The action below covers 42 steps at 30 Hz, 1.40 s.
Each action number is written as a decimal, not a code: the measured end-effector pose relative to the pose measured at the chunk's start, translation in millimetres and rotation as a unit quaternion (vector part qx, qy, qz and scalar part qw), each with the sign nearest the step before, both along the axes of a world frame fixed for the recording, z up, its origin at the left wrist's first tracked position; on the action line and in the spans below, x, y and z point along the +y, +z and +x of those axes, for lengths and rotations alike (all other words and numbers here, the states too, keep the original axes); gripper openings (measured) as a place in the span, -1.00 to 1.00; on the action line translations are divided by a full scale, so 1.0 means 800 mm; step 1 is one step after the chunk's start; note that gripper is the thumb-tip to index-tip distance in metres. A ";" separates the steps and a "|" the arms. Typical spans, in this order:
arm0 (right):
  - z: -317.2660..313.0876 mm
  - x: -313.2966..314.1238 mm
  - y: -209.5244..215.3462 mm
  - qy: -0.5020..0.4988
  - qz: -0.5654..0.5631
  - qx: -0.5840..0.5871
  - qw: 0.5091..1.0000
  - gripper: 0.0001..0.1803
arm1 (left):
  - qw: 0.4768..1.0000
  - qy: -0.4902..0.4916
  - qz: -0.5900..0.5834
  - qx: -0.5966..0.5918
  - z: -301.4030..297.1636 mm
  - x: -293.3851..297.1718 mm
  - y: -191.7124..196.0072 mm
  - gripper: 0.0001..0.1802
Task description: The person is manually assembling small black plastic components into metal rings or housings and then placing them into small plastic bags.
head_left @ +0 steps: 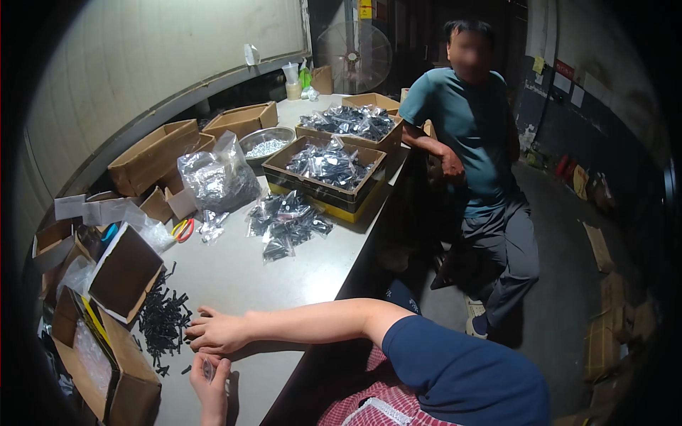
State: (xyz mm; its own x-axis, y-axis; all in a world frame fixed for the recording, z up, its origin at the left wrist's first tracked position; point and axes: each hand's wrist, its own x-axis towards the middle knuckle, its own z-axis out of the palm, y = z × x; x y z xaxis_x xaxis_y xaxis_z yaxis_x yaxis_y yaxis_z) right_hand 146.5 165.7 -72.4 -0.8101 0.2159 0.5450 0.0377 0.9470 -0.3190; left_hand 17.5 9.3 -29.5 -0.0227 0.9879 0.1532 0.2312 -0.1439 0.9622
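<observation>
My right hand [219,332] lies low over the table at the edge of a heap of small black screw-like pieces [162,319]. Its fingers are stretched out and apart, and the fingertips reach the nearest pieces. Just below it, my left hand [210,390] is closed, with a small clear plastic bag [208,369] pinched between thumb and fingers. A few black pieces lie loose beside the heap, close to both hands. What my right fingertips touch underneath is hidden.
Left of the heap stand opened cardboard boxes [135,369]. Farther back are filled bags [288,226], a large clear bag [220,170], trays of bagged parts [316,186], a metal bowl [249,147] and scissors [182,229]. A person [462,135] leans by the table's right side.
</observation>
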 end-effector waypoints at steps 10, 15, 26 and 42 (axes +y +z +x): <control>0.007 0.011 -0.007 -0.073 0.019 0.010 0.997 -0.61 | 0.999 -0.003 -0.026 -0.047 -0.001 0.002 0.008 -0.79; 0.012 -0.007 -0.004 -0.025 0.039 -0.016 0.999 -0.67 | 0.994 -0.022 0.006 -0.106 0.005 -0.007 0.012 -0.76; 0.112 -0.012 0.052 -0.101 -0.107 -0.061 0.987 -0.33 | 0.995 -0.049 -0.065 -0.061 0.022 -0.027 0.009 -0.73; 0.099 -0.037 0.079 -0.204 -0.047 -0.107 0.972 -0.60 | 0.997 -0.078 -0.021 -0.012 0.018 -0.026 0.006 -0.75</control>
State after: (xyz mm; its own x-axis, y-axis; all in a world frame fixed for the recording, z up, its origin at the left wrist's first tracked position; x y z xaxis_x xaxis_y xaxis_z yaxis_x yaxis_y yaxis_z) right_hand 225.8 136.3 -9.6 -0.7393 0.5840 0.3352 0.4799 0.8061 -0.3462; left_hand 31.8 -11.5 -24.7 0.1283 0.9853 0.1128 0.1865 -0.1357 0.9730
